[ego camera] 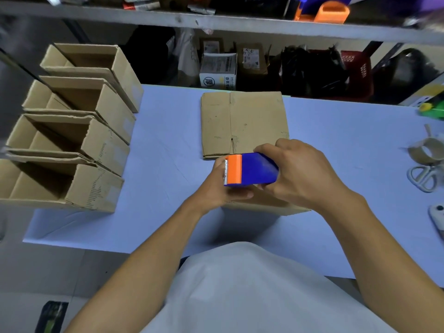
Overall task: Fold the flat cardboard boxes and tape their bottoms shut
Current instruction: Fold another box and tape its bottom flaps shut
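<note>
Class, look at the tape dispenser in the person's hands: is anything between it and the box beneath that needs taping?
Only the left hand. It sits under the orange end of the tape dispenser, which the right hand grips, above the box. No other object visibly lies between them.

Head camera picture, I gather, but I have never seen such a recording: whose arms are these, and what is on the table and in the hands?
There is no machine here. A person wears one camera on the head, looking down at their own arms. The right hand grips a blue and orange tape dispenser; the left hand touches its orange end. Under the hands stands a cardboard box, mostly hidden. Behind it, flat cardboard lies on the pale blue table. Four folded boxes stand open at the left; a tape roll and scissors lie at the right.
</note>
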